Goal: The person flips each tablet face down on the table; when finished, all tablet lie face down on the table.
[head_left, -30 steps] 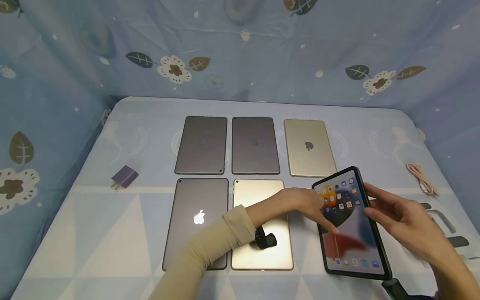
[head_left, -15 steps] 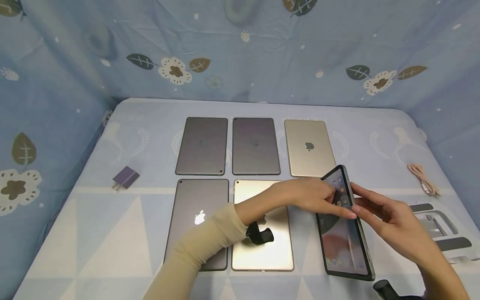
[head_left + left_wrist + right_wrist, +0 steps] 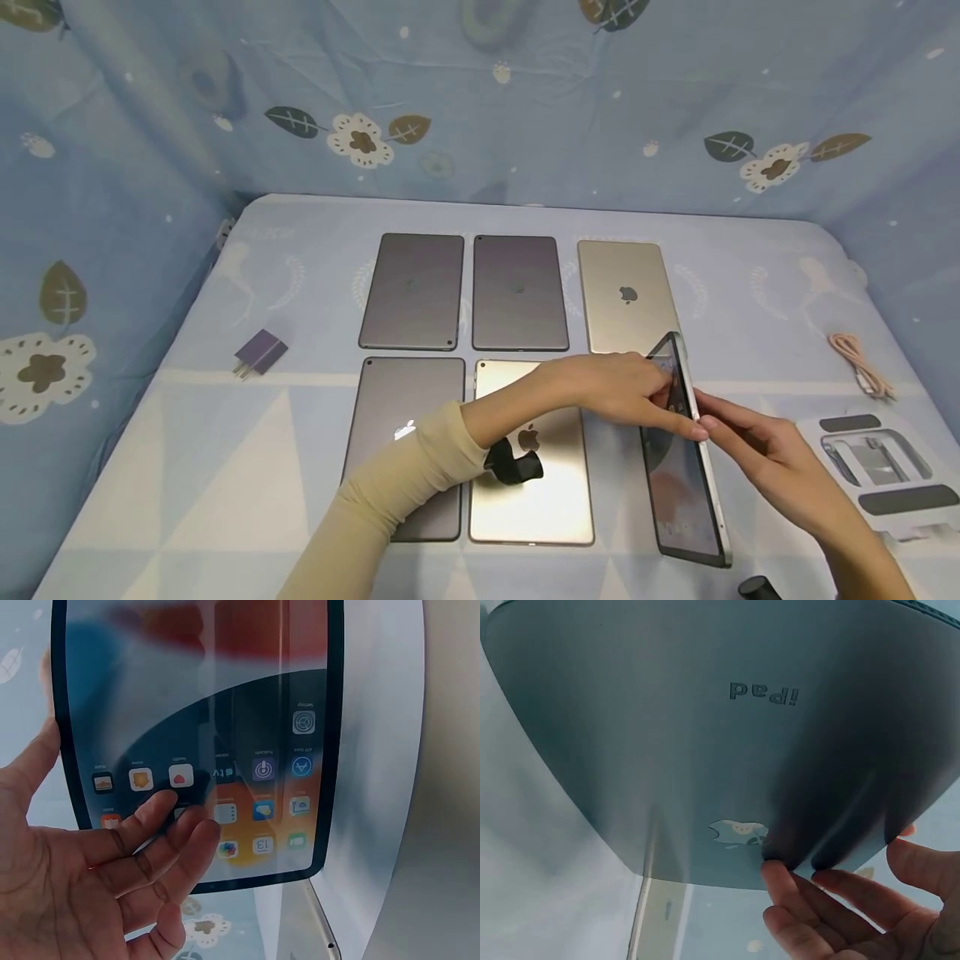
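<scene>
An iPad (image 3: 684,492) with a lit screen stands tilted up on its long left side, right of the front row. Over its face, my left hand (image 3: 626,392) lays its fingers while the thumb reaches the raised long edge; the left wrist view shows these fingers (image 3: 161,825) bent over the app icons. From the other side my right hand (image 3: 772,462) holds the same edge, thumb close to the left thumb. Fingertips of that hand (image 3: 855,915) rest on the grey back (image 3: 652,742) in the right wrist view. A gold tablet (image 3: 558,500) lies beneath my left wrist.
Face down to the left and behind lie two dark grey tablets (image 3: 416,292), a lighter gold one (image 3: 626,292) and a larger grey one (image 3: 393,400). A purple charger plug (image 3: 261,352) is far left. At right are a coiled cable (image 3: 858,362) and a white stand (image 3: 885,475).
The iPad has turned from facing up towards me to nearly on edge, its right side raised. My left thumb has moved from the screen to that edge; the white stand now shows more.
</scene>
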Available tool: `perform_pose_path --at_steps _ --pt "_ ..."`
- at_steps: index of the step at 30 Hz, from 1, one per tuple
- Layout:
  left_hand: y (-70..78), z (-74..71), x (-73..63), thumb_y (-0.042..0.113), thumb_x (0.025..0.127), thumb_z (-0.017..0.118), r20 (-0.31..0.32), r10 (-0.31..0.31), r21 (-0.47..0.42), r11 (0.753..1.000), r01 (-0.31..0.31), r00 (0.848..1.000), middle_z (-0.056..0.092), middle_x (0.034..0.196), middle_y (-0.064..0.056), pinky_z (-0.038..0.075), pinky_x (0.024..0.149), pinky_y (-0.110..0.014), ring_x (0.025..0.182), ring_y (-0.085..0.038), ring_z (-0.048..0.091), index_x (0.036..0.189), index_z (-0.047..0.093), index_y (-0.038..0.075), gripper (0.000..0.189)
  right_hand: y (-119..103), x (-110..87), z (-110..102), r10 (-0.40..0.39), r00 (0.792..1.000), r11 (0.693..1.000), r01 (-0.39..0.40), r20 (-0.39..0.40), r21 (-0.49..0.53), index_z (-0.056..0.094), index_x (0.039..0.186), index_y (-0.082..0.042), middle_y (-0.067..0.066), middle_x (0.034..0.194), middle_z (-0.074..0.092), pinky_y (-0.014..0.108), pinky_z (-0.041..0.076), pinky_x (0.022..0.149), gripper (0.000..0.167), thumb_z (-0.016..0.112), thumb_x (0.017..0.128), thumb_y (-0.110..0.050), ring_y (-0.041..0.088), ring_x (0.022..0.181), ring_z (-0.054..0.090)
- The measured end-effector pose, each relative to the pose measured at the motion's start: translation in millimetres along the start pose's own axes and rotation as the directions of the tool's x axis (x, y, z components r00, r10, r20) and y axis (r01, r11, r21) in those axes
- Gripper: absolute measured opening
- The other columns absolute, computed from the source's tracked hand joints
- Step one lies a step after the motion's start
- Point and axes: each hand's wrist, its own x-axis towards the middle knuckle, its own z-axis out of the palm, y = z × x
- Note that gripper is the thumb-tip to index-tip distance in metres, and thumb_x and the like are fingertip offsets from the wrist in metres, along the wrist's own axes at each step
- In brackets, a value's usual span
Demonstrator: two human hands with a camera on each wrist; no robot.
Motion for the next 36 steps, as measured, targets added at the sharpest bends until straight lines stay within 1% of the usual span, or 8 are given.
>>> perform_pose_path --at_steps 8,12,15,18,20,22,25,36 --pt "-3.0 -4.3 -10.0 0.055 0.092 0.055 0.004 0.017 0.037 0.999 -0.017 1.000 0.045 0.067 0.009 0.034 0.056 -0.017 0.059 -0.003 0.042 0.077 0.051 0.019 0.039 12 1.6 11 -0.040 0.986 0.987 0.013 0.164 0.160 0.034 0.145 0.006 -0.028 0.136 0.043 0.009 0.046 0.085 0.049 0.047 0.099 0.000 -0.014 0.118 0.046" --pt "-6.8 -5.0 -18.7 0.051 0.092 0.057 0.015 0.025 0.051 0.998 -0.026 1.000 0.044 0.069 0.009 0.032 0.057 -0.016 0.061 -0.002 0.039 0.079 0.052 0.019 0.035 16 4.2 17 0.008 0.972 0.984 -0.049 0.234 0.169 0.027 0.150 -0.001 0.002 0.152 0.037 0.004 0.038 0.092 0.057 0.051 0.098 -0.007 -0.019 0.125 0.034" --pt "-10.0 -4.3 -25.0 0.049 0.092 0.059 0.008 0.025 0.062 0.998 -0.025 1.000 0.050 0.074 0.010 0.035 0.059 -0.015 0.064 -0.002 0.043 0.084 0.056 0.019 0.031 17 6.6 21 0.083 0.966 0.990 -0.109 0.245 0.093 0.023 0.153 -0.010 0.025 0.157 0.020 0.002 0.029 0.100 0.063 0.055 0.098 -0.016 0.000 0.143 0.021" --pt "-12.6 -3.5 -31.3 0.048 0.092 0.059 0.002 0.026 0.084 0.996 -0.026 1.000 0.058 0.080 0.010 0.040 0.063 -0.015 0.069 -0.002 0.049 0.089 0.061 0.018 0.030 15 8.6 26 0.168 0.954 0.982 -0.183 0.249 0.039 0.022 0.154 -0.014 0.025 0.159 0.012 0.005 0.023 0.106 0.068 0.057 0.097 -0.024 0.033 0.148 0.012" --pt "-14.0 -3.4 -35.6 0.047 0.092 0.060 0.002 0.029 0.096 0.995 -0.029 1.000 0.062 0.083 0.010 0.041 0.066 -0.014 0.071 -0.002 0.051 0.092 0.064 0.017 0.030 14 10.0 29 0.185 0.947 0.977 -0.205 0.262 0.052 0.021 0.154 -0.011 0.026 0.158 0.011 0.028 0.022 0.117 0.070 0.058 0.096 -0.024 0.049 0.143 0.010" --pt "-15.7 -3.5 -38.9 0.045 0.092 0.060 0.008 0.031 0.107 0.994 -0.032 0.999 0.065 0.083 0.008 0.042 0.066 -0.014 0.071 -0.002 0.052 0.092 0.066 0.015 0.031 13 10.6 32 0.190 0.944 0.976 -0.213 0.271 0.056 0.021 0.153 -0.010 0.026 0.158 0.013 0.048 0.021 0.117 0.070 0.059 0.096 -0.024 0.053 0.141 0.011" --pt "-18.9 -2.8 -42.3 0.042 0.092 0.062 0.013 0.020 0.117 0.993 -0.021 1.000 0.064 0.080 0.007 0.041 0.063 -0.014 0.068 -0.002 0.051 0.089 0.067 0.012 0.031 12 11.2 35 0.175 0.948 0.979 -0.196 0.266 0.056 0.021 0.152 -0.005 0.029 0.156 0.015 0.073 0.018 0.102 0.071 0.059 0.095 -0.022 0.057 0.139 0.012" --pt "-30.4 12.6 -37.6 0.039 0.089 0.067 0.019 -0.038 0.026 0.999 0.038 0.999 0.068 0.075 0.004 0.042 0.058 -0.014 0.059 -0.001 0.050 0.084 0.071 0.011 0.028 14 7.1 36 0.192 0.961 0.978 -0.171 0.199 -0.118 0.027 0.149 0.001 0.033 0.153 0.020 0.072 0.027 0.097 0.077 0.067 0.089 -0.026 0.058 0.135 0.023"
